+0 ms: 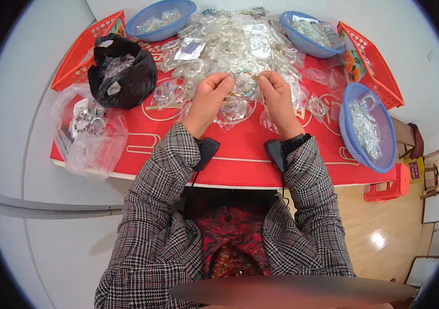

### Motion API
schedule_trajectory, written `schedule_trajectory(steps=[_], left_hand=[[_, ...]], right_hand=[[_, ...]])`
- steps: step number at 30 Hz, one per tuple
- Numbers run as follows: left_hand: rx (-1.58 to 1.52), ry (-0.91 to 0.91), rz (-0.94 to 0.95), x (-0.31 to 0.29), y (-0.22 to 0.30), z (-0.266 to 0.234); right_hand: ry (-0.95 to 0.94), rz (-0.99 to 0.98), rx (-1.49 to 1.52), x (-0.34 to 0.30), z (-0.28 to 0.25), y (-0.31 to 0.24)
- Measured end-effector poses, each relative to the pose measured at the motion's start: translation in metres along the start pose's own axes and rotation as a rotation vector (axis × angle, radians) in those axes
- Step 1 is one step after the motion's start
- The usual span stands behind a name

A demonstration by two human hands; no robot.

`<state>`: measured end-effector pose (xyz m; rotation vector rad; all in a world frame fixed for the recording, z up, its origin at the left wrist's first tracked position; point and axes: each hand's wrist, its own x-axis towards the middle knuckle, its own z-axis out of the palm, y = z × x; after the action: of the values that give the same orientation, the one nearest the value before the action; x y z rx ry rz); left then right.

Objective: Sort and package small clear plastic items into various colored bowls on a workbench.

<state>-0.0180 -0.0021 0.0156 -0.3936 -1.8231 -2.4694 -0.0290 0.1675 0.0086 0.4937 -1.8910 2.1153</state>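
- Two hands share one beaded strand (246,71), held above the table (219,176), back from the middle of its near edge and in front of the big heap of bagged pieces (230,44).
- The strand shows teal and amber-coloured beads; whether it is a closed loop cannot be told, since the glittering bags behind it confuse its outline.
- It should prove very light and limp, bending anywhere along its length, with small smooth beads likely to slip under dry fingertips.
- Its thread or links are probably the fragile part: a gentle pull would suit it, a sharp tug would not.
- The best hold is likely a fingertip pinch near each end, leaving the middle free to hang.
- Left hand (209,99): thumb and forefinger pressed together on the strand's left side, the other fingers curled in, back of the hand partly upward.
- Right hand (278,98): a matching pinch on the right side, with a gold-coloured bit at the fingertips, too small to identify.
- Near the table's left edge sit a black bag (146,77) and a clear bag (93,157); a blue basket (390,147) stands at the near right corner.
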Motion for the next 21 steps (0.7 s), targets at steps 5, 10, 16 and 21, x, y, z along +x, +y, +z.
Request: schedule_trajectory(steps=[5, 10, 16, 21], left_hand=[[0.059, 0.038, 0.100, 0.000, -0.009, -0.003], [0.157, 0.056, 0.100, 0.001, -0.011, -0.007], [0.091, 0.043, 0.063, 0.001, -0.013, -0.008], [0.103, 0.042, 0.055, 0.002, -0.013, -0.006]], right_hand=[[0.039, -0.048, -0.075, -0.011, 0.008, -0.003], [0.085, -0.030, -0.010, -0.012, 0.012, -0.008], [0.089, -0.010, -0.072, -0.010, 0.005, -0.009], [0.100, -0.027, -0.087, -0.008, 0.001, -0.006]])
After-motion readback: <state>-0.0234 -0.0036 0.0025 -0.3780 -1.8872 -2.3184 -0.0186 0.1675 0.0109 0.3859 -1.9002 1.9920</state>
